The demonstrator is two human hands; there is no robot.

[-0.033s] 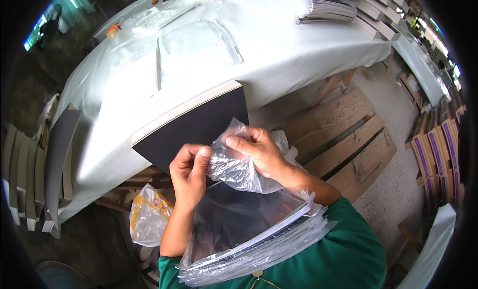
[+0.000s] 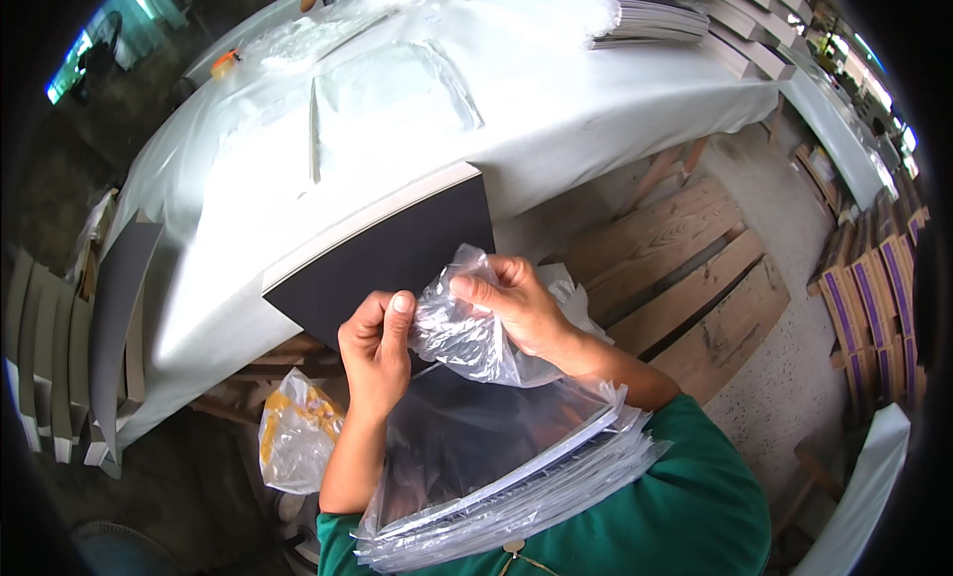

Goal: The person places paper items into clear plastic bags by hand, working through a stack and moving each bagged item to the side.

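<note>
Between my hands is a crumpled clear plastic bag (image 2: pixel 459 340). My left hand (image 2: pixel 375 346) pinches its left edge, thumb against curled fingers. Closed around its upper right part is my right hand (image 2: pixel 518 303), thumb on top. Just beyond them, a large black-covered book or board (image 2: pixel 397 241) with a pale edge lies at the table's near edge and juts over it. Below my hands, against my green shirt, rests a stack of clear plastic sleeves (image 2: pixel 516 477); whether the dark area under the top one is its contents cannot be made out.
A white-covered table (image 2: pixel 566 129) curves ahead, with a stack of sheets (image 2: pixel 650 22) at its far right. Grey boards (image 2: pixel 119 318) stand at the left. A clear bag with yellow marks (image 2: pixel 296 432) hangs beside my left forearm. Wooden slats (image 2: pixel 685 268) and stacked cartons (image 2: pixel 869 308) are on the right.
The folds of the clear plastic bag have shifted slightly between my hands, and its upper tip sits a little lower. Both hands keep their hold.
</note>
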